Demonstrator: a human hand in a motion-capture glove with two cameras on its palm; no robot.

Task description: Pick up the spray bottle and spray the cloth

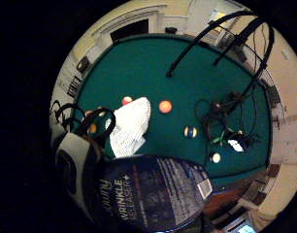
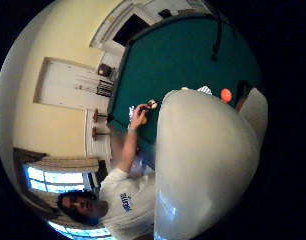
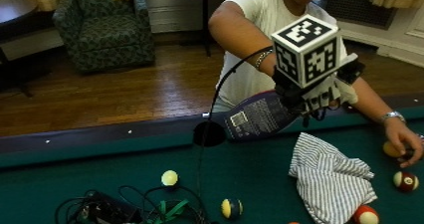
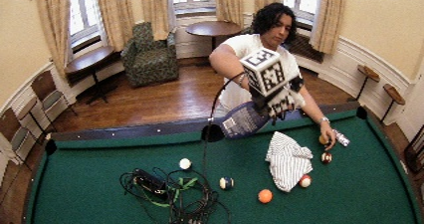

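Spray bottle (image 3: 260,117), dark blue with a label reading "WRINKLE RELEASER+", is held in the air above the near rail of the pool table (image 3: 99,134), on the person's side. Its long axis is tilted well off upright, close to level: the base points away from the person's body toward the side pocket (image 3: 209,133), the neck end is at the gloved right hand (image 3: 317,97). The hand's fingers are curled round the neck end; the nozzle is hidden by the hand, so its heading cannot be told. The striped cloth (image 3: 329,179) lies crumpled on the green felt, below and just beyond the gloved hand, apart from the bottle. The bare left hand (image 3: 404,143) rests on a ball (image 3: 392,149) near the rail. Several balls lie round the cloth.
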